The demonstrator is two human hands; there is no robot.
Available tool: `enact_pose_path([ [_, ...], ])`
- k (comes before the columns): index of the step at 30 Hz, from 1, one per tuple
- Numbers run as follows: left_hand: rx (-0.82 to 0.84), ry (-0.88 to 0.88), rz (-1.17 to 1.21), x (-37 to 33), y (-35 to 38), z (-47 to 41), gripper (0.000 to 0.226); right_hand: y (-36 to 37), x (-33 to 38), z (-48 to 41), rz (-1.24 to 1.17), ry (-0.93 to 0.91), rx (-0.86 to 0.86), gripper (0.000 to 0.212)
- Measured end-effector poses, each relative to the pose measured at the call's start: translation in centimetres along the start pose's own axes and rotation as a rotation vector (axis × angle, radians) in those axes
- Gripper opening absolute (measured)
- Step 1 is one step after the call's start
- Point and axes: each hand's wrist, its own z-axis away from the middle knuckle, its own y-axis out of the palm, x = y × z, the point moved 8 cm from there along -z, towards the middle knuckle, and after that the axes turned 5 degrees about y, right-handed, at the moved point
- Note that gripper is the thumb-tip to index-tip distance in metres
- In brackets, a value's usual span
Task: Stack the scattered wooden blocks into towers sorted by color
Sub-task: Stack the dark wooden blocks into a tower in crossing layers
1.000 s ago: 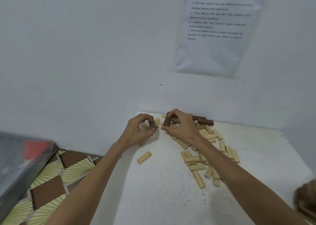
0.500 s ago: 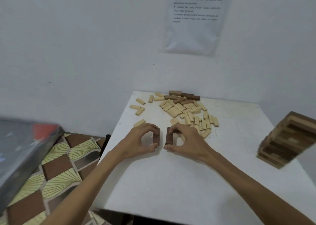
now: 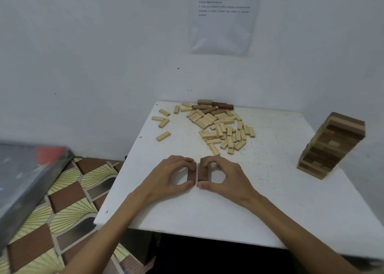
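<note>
Pinching one dark brown block in my left grip, thumb at its near end, fingers curled over the far end. My right grip holds a second dark brown block the same way. Both blocks stand on edge on the white bench, side by side with a narrow gap between them. Loose pale blocks lie well beyond, with a few brown ones at the far edge. A mixed-colour tower stands far right.
</note>
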Motion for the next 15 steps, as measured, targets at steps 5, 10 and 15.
enact_pose_path([
  [5,0.019,0.001,-0.033,0.1,0.1,0.1,0.043,-1.2,-0.8,0.9,0.061,0.027,-0.025,0.047],
  [10,0.021,0.002,-0.049,0.0,0.2,0.1,0.044,-1.2,-1.7,0.9,0.075,0.042,0.01,0.044],
  [15,0.025,-0.014,-0.036,-0.1,0.1,-0.2,0.043,-0.5,-1.9,0.8,0.101,0.012,0.066,0.044],
])
